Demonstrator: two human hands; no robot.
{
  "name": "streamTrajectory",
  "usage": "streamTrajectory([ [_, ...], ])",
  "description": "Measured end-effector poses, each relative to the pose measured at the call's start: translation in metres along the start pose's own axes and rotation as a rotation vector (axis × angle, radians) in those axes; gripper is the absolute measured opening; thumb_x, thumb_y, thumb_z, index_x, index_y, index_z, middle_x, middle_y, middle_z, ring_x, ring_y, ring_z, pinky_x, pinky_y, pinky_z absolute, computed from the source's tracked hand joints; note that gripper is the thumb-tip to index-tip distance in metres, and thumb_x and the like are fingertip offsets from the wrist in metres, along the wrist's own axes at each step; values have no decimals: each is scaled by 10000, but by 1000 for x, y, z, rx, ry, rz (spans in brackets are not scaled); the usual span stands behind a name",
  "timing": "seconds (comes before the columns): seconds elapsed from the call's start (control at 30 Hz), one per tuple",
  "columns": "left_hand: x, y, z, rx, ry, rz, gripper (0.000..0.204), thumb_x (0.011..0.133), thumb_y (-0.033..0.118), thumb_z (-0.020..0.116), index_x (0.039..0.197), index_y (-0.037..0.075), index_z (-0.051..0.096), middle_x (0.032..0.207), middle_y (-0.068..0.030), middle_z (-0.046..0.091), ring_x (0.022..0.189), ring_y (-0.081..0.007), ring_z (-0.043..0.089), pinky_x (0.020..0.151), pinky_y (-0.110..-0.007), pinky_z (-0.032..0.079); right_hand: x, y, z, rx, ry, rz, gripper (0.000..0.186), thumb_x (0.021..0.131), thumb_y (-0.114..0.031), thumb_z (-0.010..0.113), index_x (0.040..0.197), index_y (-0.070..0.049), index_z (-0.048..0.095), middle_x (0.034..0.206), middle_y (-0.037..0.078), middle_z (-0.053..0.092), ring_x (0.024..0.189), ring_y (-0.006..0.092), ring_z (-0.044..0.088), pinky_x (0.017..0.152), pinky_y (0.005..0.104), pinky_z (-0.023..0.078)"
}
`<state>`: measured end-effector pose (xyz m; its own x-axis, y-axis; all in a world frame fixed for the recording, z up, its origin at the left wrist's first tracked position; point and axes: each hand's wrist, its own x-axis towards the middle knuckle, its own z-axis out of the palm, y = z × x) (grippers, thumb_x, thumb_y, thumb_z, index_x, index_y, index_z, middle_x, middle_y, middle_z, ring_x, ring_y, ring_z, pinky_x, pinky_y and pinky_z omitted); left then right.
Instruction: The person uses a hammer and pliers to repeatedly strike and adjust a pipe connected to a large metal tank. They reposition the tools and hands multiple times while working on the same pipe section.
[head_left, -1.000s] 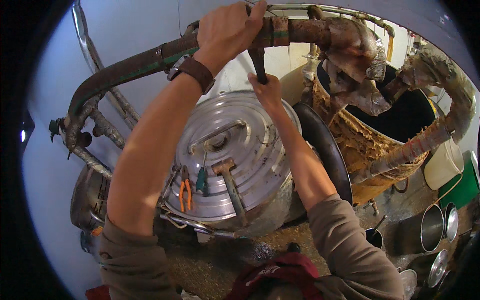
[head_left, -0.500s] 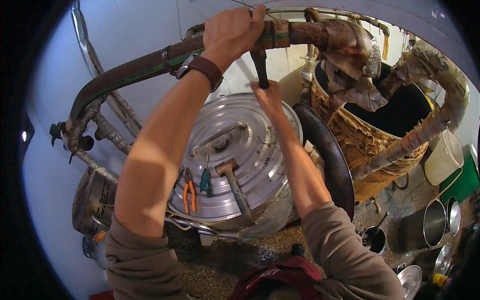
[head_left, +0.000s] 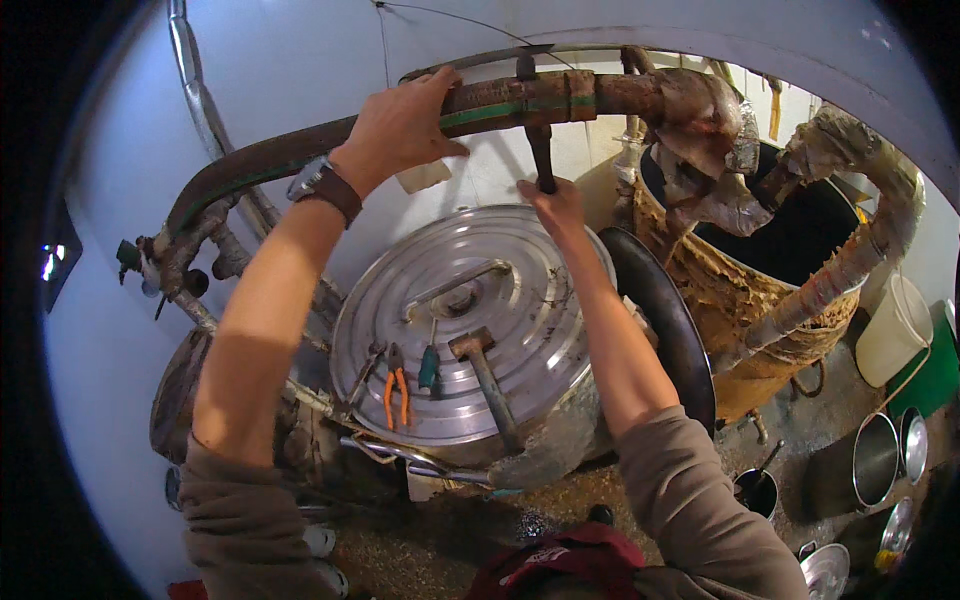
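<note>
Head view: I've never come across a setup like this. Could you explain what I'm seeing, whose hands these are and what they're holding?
There is no robot here: these are a person's bare hands. The view comes from the left of two fisheye cameras worn on the head, looking down, so straight edges bend near the rim. The left hand is at a thick brown pipe, thumb and forefinger spread. The right hand grips a dark handle below the pipe; I can't tell what tool it belongs to. On the ridged metal lid lie a hammer, orange-handled pliers and a green-handled screwdriver.
</note>
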<state>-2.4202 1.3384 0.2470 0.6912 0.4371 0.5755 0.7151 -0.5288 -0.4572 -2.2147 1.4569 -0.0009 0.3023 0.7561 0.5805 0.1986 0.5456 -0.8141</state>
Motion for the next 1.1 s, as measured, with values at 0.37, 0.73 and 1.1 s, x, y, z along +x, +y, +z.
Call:
streamTrajectory([
  [0.37, 1, -13, 19, 88, 53, -46, 521, 795, 335, 828, 1261, 130, 717, 973, -178, 787, 930, -430, 747, 840, -536, 605, -13, -15, -3, 32, 21, 153, 306, 766, -304, 784, 724, -7, 722, 630, 66, 686, 595, 240, 663, 612, 414, 517],
  [0.73, 6, -17, 24, 51, -40, -58, 528, 820, 279, 790, 1322, 156, 682, 1055, -178, 780, 1020, -428, 734, 901, -535, 594, -189, -84, -75, -55, 148, 346, 246, 876, -197, 711, 826, 43, 688, 679, 85, 661, 610, 208, 638, 577, 425, 510],
  [1.1, 10, -1, -1, 8, -109, -118, 718, 755, 377, 891, 1380, 120, 648, 1081, -208, 786, 1042, -456, 738, 909, -544, 591, -215, -119, -119, 340, -137, 631, 392, 1029, -341, 778, 842, -101, 530, 674, -19, 487, 512, 110, 431, 461, 321, 361],
])
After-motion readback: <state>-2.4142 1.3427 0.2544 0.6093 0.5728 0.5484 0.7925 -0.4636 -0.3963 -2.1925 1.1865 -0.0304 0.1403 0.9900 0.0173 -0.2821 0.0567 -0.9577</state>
